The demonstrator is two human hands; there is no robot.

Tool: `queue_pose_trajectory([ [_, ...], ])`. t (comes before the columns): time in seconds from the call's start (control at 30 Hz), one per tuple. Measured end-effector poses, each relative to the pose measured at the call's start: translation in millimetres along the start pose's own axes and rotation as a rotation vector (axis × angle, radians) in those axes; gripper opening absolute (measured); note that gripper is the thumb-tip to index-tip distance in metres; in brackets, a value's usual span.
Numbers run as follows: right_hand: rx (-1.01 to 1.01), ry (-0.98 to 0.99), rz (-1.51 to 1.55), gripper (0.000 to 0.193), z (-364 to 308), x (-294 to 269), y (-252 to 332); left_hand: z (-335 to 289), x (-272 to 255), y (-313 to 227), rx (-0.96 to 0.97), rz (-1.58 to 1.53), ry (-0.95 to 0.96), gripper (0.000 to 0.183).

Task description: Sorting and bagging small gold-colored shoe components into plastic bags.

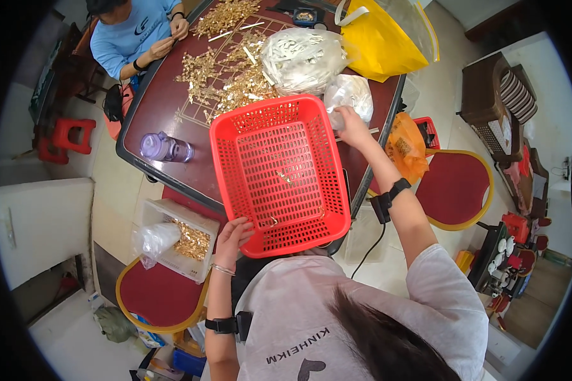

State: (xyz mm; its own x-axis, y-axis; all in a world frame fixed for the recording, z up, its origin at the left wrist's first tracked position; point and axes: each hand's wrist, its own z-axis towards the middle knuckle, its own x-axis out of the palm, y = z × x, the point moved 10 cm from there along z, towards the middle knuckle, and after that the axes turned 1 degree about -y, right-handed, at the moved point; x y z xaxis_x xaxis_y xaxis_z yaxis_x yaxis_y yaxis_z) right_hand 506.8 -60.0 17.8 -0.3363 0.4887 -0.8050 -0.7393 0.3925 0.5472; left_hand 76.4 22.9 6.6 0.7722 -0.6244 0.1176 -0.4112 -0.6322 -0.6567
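A red plastic basket with slotted walls lies across the table's near edge, tilted toward me. Inside it are only a few small gold pieces. My left hand has its fingers curled at the basket's near left corner, on the rim. Beyond the basket's right rim, my right hand is at a clear plastic bag with pale contents, thumb and fingers around its lower edge. Next to that bag stands a larger clear bag full of white strips.
Heaps of gold pieces cover the dark red table, where a purple bottle stands. Across it, a person in blue handles something small. A yellow bag, an orange bag, chairs and a white box surround me.
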Motion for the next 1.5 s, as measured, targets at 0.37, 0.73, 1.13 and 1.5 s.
queue_pose_trajectory([
  [0.37, 0.321, 0.253, 0.205, 0.018, 20, 14, -35, 1, 1, 0, 0.02, -0.06, 0.001, 0.026],
  [0.73, 0.751, 0.289, 0.267, 0.028, 2, 22, -60, 2, -4, 3, -0.001, -0.109, -0.027, 0.025],
  [1.13, 0.051, 0.032, -0.114, 0.025, 9, 32, -30, 4, -4, 2, -0.03, -0.073, -0.066, 0.024],
  [1.5, 0.164, 0.123, -0.234, 0.014, 11, 21, -21, 49, 93, -7, 0.401, 1.177, 0.162, 0.025],
])
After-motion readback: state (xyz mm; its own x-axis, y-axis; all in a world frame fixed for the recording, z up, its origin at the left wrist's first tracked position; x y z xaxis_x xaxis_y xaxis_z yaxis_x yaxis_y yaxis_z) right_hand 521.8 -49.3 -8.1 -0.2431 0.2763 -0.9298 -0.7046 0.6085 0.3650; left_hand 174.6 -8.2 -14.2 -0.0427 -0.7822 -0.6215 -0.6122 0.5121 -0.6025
